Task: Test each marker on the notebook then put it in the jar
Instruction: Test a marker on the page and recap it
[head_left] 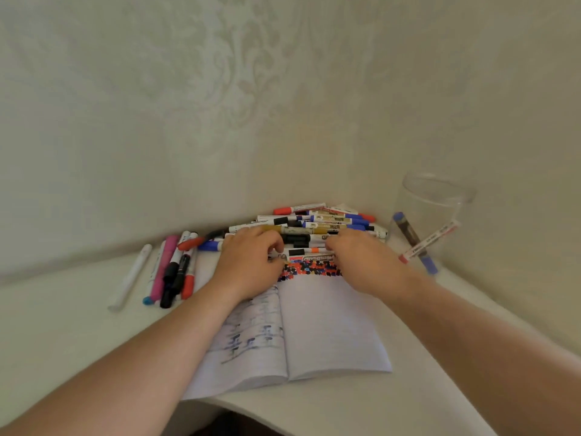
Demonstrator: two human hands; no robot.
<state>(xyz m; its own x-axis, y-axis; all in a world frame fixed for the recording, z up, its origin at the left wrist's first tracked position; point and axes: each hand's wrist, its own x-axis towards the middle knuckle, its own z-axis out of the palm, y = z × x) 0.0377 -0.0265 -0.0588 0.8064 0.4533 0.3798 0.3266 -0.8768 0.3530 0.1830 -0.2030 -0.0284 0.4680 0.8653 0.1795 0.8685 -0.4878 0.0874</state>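
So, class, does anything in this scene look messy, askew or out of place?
Mostly orderly. The marker pile sprawls over the notebook's top edge, where both hands reach in. Two markers lean crossed inside the clear jar. Nothing looks spilled or damaged.

Marker pile [314,228] partly hidden behind both hands' blurred fingertips.

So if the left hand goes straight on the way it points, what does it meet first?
The left hand points away from the person into the marker pile. It would probably meet the black-capped marker first; depth is unclear.
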